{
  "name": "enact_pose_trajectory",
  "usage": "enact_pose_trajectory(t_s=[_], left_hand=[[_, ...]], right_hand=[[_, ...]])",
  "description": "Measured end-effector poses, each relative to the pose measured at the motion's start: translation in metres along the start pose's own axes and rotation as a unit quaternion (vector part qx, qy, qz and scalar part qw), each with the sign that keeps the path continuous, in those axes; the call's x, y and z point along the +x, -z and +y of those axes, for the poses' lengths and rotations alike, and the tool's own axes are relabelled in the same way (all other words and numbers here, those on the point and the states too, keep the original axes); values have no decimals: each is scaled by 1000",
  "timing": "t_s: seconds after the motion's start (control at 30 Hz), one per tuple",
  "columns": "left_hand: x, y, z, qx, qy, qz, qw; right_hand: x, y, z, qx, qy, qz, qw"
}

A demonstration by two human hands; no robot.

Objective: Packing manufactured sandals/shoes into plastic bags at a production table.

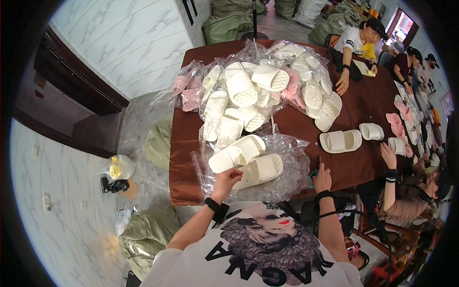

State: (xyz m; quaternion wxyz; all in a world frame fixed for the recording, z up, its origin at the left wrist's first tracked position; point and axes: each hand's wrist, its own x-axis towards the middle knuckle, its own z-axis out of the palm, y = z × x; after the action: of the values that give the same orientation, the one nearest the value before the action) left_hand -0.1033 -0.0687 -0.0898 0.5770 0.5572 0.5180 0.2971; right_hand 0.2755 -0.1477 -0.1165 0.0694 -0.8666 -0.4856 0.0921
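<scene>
Two cream slide slippers lie in front of me on a spread of clear plastic bags. My left hand (228, 182) is at the heel end of the nearer slipper (263, 168). Its fingers are pinched together; whatever they hold is too small to make out. Just beyond lies the second slipper (237, 154). By the table edge to the right, my right hand (323, 180) curls at a small teal loop-shaped tool (312, 178), its index finger pointing forward. The clear plastic bag (294, 165) reaches almost to that hand.
Bagged cream and pink slippers (241, 86) are heaped on the brown-covered table (186, 158). Another cream pair (340, 141) lies to the right. Co-workers sit along the right side; one co-worker's hand (342, 82) rests near the heap. A green sack (150, 227) stands at my left.
</scene>
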Motion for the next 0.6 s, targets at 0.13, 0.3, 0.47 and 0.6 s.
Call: enact_pose_trajectory(t_s=[0.13, 0.3, 0.47, 0.6], left_hand=[[-6, -3, 1, 141, -61, 4, 988], [0, -8, 10, 124, -89, 32, 988], [2, -2, 6, 57, -36, 79, 995], [7, 2, 5, 90, -75, 88, 989]], right_hand=[[10, -12, 14, 0, -54, 2, 999], [27, -9, 66, 214, -122, -19, 969], [-5, 82, 10, 687, -130, -120, 705], [-31, 125, -56, 641, -20, -221, 735]])
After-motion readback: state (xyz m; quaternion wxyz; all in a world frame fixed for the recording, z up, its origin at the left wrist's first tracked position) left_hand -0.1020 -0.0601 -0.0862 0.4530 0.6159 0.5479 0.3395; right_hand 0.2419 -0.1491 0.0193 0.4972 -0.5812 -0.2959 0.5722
